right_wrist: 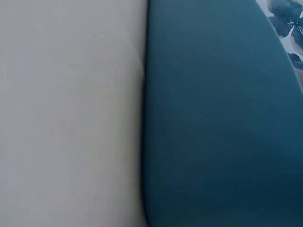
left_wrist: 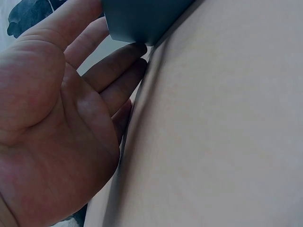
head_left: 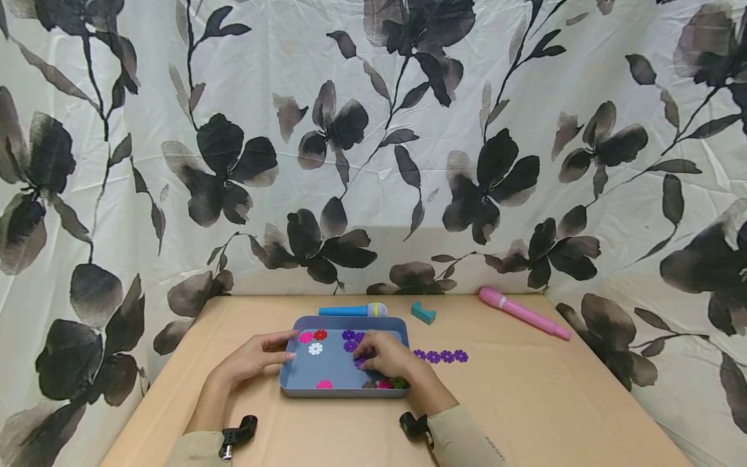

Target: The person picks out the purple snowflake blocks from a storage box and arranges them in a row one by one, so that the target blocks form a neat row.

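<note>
A shallow blue-grey tray (head_left: 309, 376) stands on the table with small flower-shaped discs in it. My left hand (head_left: 251, 358) is at the tray's left side, its fingers fairly straight and touching the wall; in the left wrist view the fingertips of this hand (left_wrist: 71, 113) meet the tray's corner (left_wrist: 137, 21). Over the tray's right half, my right hand (head_left: 382, 353) has curled fingers and pinches a purple flower disc (head_left: 358, 364). Other purple discs (head_left: 349, 335) lie beside its fingers. Only the tray's outer wall (right_wrist: 213, 118) shows in the right wrist view.
A pink disc (head_left: 306, 337), a red one (head_left: 320, 335) and a white one (head_left: 315, 349) lie at the tray's left. A row of purple discs (head_left: 447, 357) extends right of it. Behind are a blue toy microphone (head_left: 344, 311), teal block (head_left: 423, 314) and pink microphone (head_left: 525, 314).
</note>
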The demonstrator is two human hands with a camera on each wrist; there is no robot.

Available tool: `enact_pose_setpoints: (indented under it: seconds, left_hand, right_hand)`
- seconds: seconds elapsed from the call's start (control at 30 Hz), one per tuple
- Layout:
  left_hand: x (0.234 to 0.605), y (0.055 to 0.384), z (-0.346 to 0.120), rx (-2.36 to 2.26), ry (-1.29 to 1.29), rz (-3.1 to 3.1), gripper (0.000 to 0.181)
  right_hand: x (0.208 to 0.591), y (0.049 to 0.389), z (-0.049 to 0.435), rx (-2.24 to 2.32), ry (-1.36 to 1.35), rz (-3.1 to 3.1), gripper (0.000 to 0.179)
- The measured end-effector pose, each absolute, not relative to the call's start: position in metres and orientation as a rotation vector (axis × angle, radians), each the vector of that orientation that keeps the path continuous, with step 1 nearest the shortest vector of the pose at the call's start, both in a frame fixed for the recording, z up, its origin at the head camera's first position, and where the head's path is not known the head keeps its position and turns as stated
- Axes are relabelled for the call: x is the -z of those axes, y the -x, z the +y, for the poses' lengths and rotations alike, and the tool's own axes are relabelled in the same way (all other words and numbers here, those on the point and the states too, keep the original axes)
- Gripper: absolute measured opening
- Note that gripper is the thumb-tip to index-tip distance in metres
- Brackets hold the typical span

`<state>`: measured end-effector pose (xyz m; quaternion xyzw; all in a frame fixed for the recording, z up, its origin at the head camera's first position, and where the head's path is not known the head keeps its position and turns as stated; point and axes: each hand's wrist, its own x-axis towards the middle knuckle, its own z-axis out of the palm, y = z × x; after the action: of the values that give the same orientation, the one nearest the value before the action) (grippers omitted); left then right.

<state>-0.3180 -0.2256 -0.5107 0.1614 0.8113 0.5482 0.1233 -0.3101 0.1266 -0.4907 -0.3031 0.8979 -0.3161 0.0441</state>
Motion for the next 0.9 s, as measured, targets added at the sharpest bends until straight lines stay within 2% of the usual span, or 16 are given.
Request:
enact_pose_setpoints:
  seconds: [0.43,0.9]
  left_hand:
    - [0.508,0.319,-0.225,-1.589,-0.473,2.381,0.063]
    - [0.508,0.316,-0.226,-1.582,-0.462,2.371,0.063]
  right_hand:
    - [0.483,0.313,0.136,1.023,0.97,2.683,0.02]
    - [0.475,0.315,0.157,1.114,0.87,2.75,0.028]
